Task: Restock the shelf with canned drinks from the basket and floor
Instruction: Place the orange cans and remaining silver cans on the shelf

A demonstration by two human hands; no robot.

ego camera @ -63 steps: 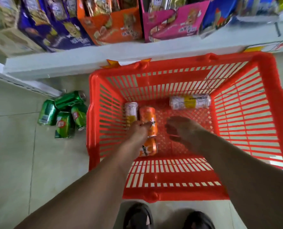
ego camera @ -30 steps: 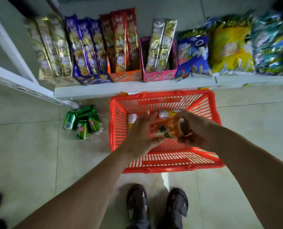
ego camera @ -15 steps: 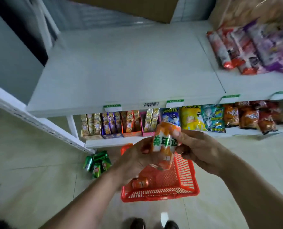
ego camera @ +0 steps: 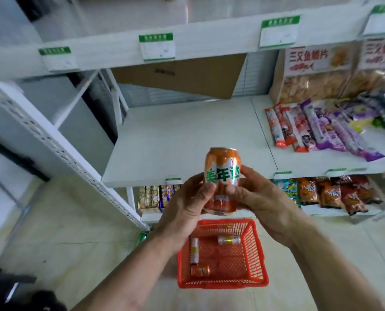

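An orange aluminium drinks can with a green-and-white label (ego camera: 222, 179) is gripped upright by both hands: the left hand (ego camera: 188, 207) is curled round its lower left side with the thumb laid across the front, and the right hand (ego camera: 257, 198) is wrapped round its right side, fingers reaching behind the label. The can appears to be kept upright with the label turned outward so that it can be set down standing and facing front, and a two-handed hold would steady it for that placing. Just beyond the can, a broad bare stretch of white shelf board (ego camera: 182, 140) is seen at about the can's height, and this is judged to be where the can is meant to go. On the same board, well to the right of the can, long red and purple snack packets (ego camera: 317, 129) are laid. Below the can, a red slotted plastic basket (ego camera: 257, 254) is stood on the pale tiled floor (ego camera: 63, 221), and three cans are left lying on their sides in it: a slim silver-and-yellow can (ego camera: 194, 250), a second slim can (ego camera: 228, 240) and a short orange can (ego camera: 200, 270). Below and left of the held can, part of a green can (ego camera: 142, 237) is glimpsed on the floor by the foot of the white perforated shelf upright (ego camera: 59, 151). Above the can, a higher shelf edge with green-topped price tags (ego camera: 157, 47) is carried across the view, with brown cardboard (ego camera: 182, 75) behind it.
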